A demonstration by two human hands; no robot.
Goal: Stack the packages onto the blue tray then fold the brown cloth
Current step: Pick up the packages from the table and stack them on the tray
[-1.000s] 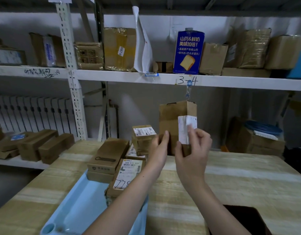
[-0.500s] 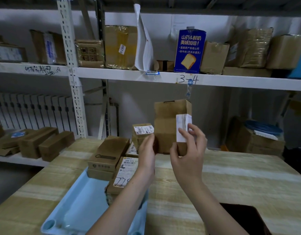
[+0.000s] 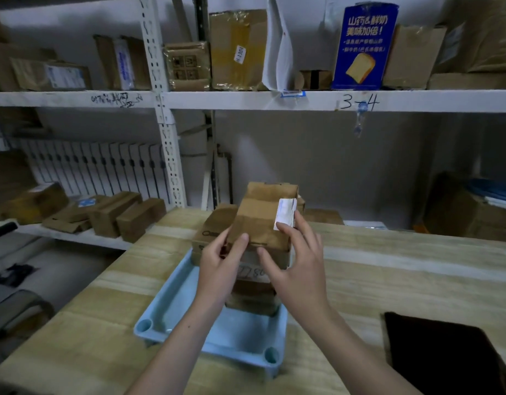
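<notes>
Grip: our left hand (image 3: 220, 266) and right hand (image 3: 298, 263) hold the brown package (image 3: 263, 220) between curled fingers.
Package: we have it atop the stack in the blue tray (image 3: 171, 309).
Cloth: brown cloth (image 3: 445, 357) lies near right on our table (image 3: 417, 280).

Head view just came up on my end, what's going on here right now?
A person holds a brown cardboard package with both hands, left hand and right hand, over the packages already stacked at the far end of the blue tray. It looks about to join the stack. The brown cloth lies on the wooden table at near right, not yet handled.
</notes>
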